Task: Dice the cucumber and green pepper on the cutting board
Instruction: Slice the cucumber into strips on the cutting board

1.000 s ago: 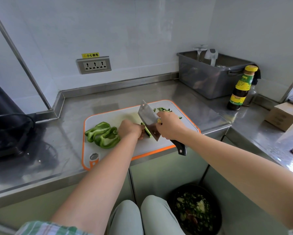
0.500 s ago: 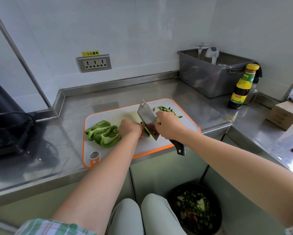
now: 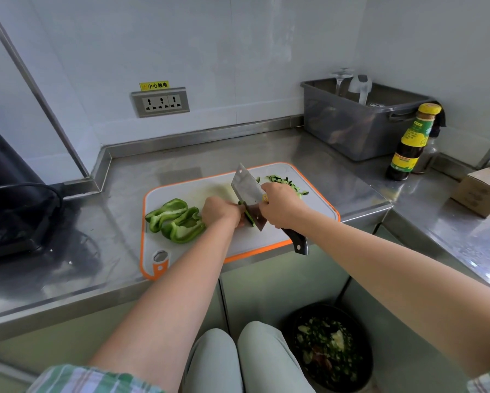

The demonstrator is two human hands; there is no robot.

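A white cutting board (image 3: 317, 199) with an orange rim lies on the steel counter. Green pepper pieces (image 3: 178, 219) sit on its left part. My left hand (image 3: 219, 211) holds down a strip of cucumber (image 3: 248, 217) at the board's middle; most of the strip is hidden under my fingers. My right hand (image 3: 280, 207) grips a cleaver (image 3: 248, 188) by its black handle, the blade tilted with its edge down on the cucumber beside my left fingers. A heap of diced cucumber (image 3: 286, 181) lies behind my right hand.
A grey tub (image 3: 360, 129) with glassware stands at the back right, a dark sauce bottle (image 3: 408, 143) beside it. A cardboard box (image 3: 481, 194) is at the far right. A black appliance (image 3: 8, 199) with a cable fills the left. A bin of scraps (image 3: 328, 350) sits on the floor.
The cleaver has kept chopping in small strokes at the same spot. Both hands stay in the middle of the board; the pepper pieces have not moved.
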